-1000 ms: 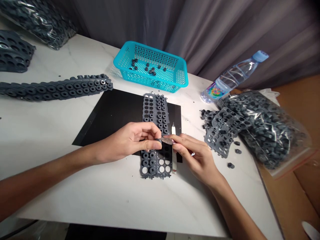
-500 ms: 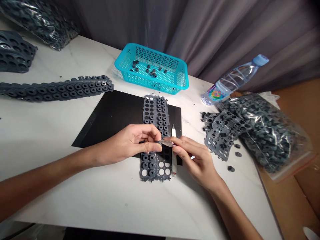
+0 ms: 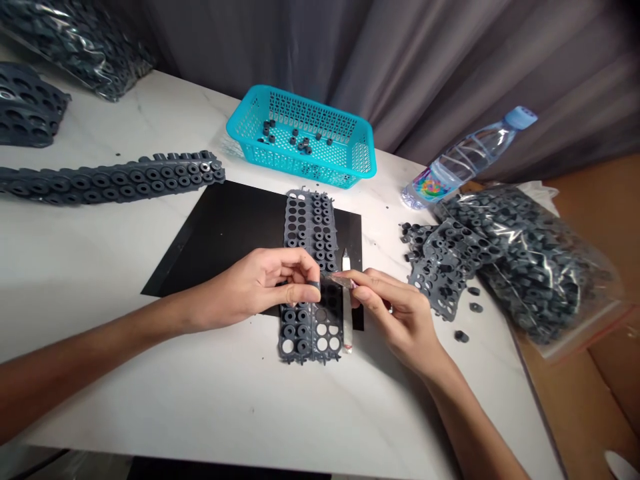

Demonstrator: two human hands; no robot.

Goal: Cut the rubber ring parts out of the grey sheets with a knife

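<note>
Pinching the little rubber ring (image 3: 315, 287) tight in my left hand (image 3: 260, 285), just over the holed rubber sheet (image 3: 310, 220), I should trim slowly with the small blade (image 3: 336, 279) my right hand (image 3: 397, 319) grips.

One turquoise perforated plastic basket (image 3: 310, 167) lies beyond the left hand (image 3: 260, 287). Right of the right hand (image 3: 400, 317) are one clear plastic water bottle (image 3: 465, 157) and three loose dark-grey rubber rings (image 3: 461, 336). There are two ring-filled clear plastic bags (image 3: 540, 267), one far off each side.
</note>
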